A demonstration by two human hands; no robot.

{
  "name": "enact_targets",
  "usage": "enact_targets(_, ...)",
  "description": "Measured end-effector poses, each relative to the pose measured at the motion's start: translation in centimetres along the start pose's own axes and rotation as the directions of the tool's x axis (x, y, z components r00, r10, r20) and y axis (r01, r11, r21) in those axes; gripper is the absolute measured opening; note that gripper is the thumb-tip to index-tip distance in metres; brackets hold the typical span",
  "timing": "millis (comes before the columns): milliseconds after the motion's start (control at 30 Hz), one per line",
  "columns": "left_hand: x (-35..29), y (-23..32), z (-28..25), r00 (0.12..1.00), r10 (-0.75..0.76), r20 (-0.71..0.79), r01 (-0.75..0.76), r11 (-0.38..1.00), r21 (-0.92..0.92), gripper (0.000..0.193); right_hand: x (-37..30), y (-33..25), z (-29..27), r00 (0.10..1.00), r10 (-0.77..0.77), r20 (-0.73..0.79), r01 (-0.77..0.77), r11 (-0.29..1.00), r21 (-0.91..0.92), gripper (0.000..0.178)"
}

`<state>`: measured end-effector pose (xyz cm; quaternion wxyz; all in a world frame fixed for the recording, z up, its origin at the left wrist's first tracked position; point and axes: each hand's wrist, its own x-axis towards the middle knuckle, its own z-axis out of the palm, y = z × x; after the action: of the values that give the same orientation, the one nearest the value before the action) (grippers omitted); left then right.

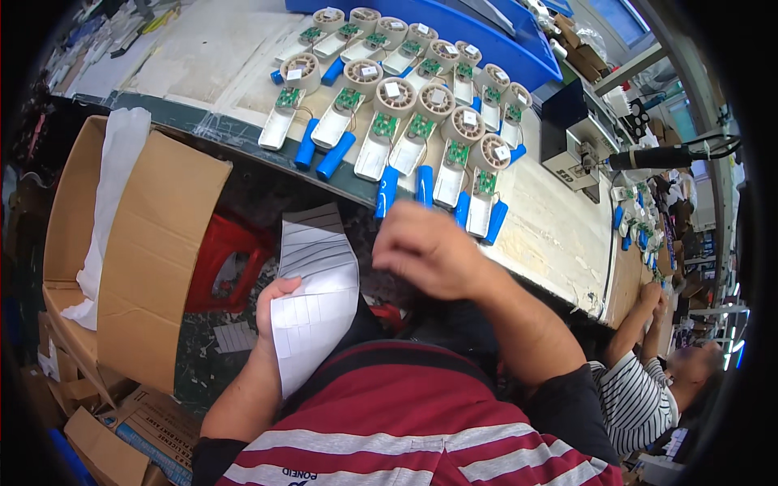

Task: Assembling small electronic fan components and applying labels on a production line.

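Paper (pixel 318 312), likely light and limp, best edge-held: pinched in my left grip (pixel 272 306); my right grip (pixel 425 249) curled, contents unclear.

A white sheet (pixel 324 312) is curving lengthwise off the near edge of the worktop (pixel 559 259), thin dark lines dividing its face into strips. On the worktop, fan-like units (pixel 395 95) are lying face up in slanting rows, crowding toward its far left portion and near edge. Each cream round head is showing spokes, many bearing a small white label (pixel 392 89); white handle shells (pixel 371 158) are sitting open, exposing green circuit boards (pixel 384 125). Blue cylinders (pixel 335 156) are lying beside the shells, several along the worktop's near edge.
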<state>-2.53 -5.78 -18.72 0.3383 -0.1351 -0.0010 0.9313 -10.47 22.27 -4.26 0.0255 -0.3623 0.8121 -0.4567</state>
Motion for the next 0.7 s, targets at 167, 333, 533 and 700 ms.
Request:
enact_targets(167, -0.4, -0.2, -0.3, 0.999, 0.026, -0.034, -0.024, 0.999, 0.044, 0.071, 9.3, -0.9, -4.3, 0.877, 0.381, -0.292, -0.419, 0.904, -0.079, 0.010)
enact_targets(333, -0.5, -0.2, 1.2, 0.994, 0.098, -0.053, -0.093, 0.992, 0.089, 0.075, 15.4, 2.7, -3.7, 0.857, 0.480, -0.189, -0.516, 0.797, -0.315, 0.015)
enact_targets(533, -1.0, 0.4, 0.8, 0.992, 0.110, -0.068, -0.107, 0.993, 0.038, 0.077, 17.6, 3.3, -3.4, 0.839, 0.543, -0.040, -0.515, 0.766, -0.385, 0.018)
enact_targets(700, -1.1, 0.8, 0.3, 0.985, 0.145, -0.092, -0.138, 0.987, 0.080, 0.077, 18.1, 2.8, -2.7, 0.805, 0.592, 0.012, -0.535, 0.736, -0.414, 0.018)
